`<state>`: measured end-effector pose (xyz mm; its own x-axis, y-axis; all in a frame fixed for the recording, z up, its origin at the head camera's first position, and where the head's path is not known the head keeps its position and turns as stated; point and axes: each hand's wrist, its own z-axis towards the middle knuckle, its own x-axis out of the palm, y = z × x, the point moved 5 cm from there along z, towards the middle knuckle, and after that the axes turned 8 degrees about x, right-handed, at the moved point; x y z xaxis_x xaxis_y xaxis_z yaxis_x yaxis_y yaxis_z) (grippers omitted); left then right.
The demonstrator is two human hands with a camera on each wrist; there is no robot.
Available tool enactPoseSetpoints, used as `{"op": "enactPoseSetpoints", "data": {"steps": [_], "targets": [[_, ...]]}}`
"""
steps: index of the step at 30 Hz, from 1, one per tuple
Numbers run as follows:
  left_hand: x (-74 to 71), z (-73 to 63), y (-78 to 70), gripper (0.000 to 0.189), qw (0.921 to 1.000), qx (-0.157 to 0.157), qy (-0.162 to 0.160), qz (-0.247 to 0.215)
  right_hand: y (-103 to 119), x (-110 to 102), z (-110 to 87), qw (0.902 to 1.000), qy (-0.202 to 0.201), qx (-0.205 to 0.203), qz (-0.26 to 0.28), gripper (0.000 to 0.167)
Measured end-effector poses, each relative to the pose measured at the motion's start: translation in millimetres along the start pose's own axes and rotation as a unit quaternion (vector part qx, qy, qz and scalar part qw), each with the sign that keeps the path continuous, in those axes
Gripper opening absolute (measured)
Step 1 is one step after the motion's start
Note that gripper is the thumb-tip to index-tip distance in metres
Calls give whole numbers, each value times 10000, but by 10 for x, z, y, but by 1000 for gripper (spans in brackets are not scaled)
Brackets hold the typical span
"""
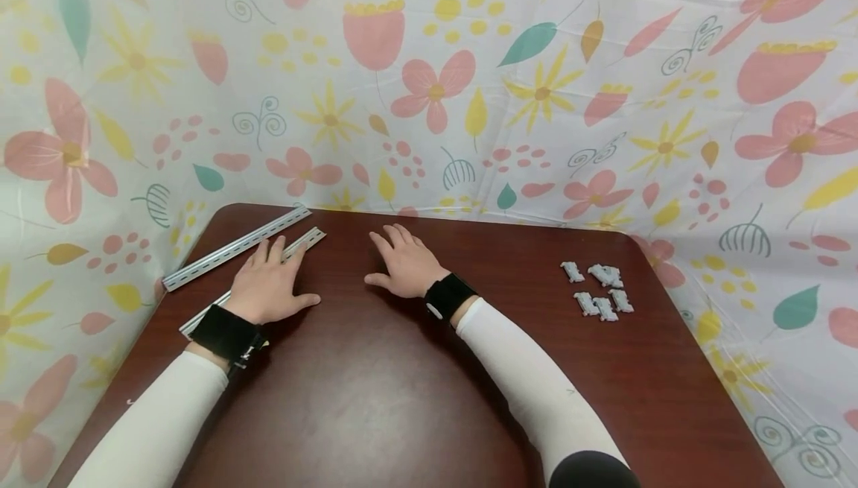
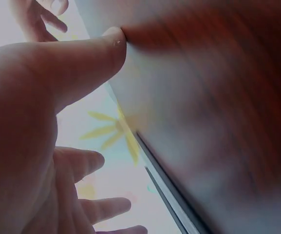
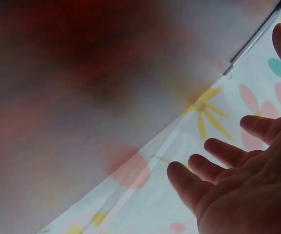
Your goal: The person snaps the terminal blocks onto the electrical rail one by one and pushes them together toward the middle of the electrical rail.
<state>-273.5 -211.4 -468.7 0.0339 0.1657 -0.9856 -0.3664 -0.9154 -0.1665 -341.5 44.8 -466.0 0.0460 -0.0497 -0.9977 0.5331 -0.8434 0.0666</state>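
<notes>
My left hand (image 1: 267, 285) is over the left side of the table, fingers spread and fairly straight. It overlaps the nearer slotted metal rail (image 1: 311, 239) in the head view, hiding its middle. Behind it lies a longer slotted metal rail (image 1: 234, 249), slanting along the table's left edge. In the left wrist view the thumb (image 2: 89, 66) stretches out over the tabletop with nothing held. My right hand (image 1: 407, 263) is near the far middle of the table, palm down, holding nothing. Its spread fingers (image 3: 223, 151) also show in the right wrist view.
Several small grey plastic pieces (image 1: 605, 275) lie grouped on the right side of the dark wooden table (image 1: 375, 398). A flower-printed curtain (image 1: 436, 41) hangs close behind the table and along both sides. Black bands (image 1: 447, 294) wrap both wrists.
</notes>
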Motion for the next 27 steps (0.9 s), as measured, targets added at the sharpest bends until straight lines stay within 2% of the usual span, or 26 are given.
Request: {"op": "enactPoseSetpoints", "data": {"steps": [11,18,27], "targets": [[-49,-244,372,116,9995,-250,-97,-185,392,-26,405,9977,35,-667,-107,87],[-106,-436,482,118,9991,-350,-81,-227,621,78,553,9959,117,-790,-415,85],[-174,-618,632,111,9985,-505,-65,-186,870,59,677,9948,135,-941,-375,79]]}}
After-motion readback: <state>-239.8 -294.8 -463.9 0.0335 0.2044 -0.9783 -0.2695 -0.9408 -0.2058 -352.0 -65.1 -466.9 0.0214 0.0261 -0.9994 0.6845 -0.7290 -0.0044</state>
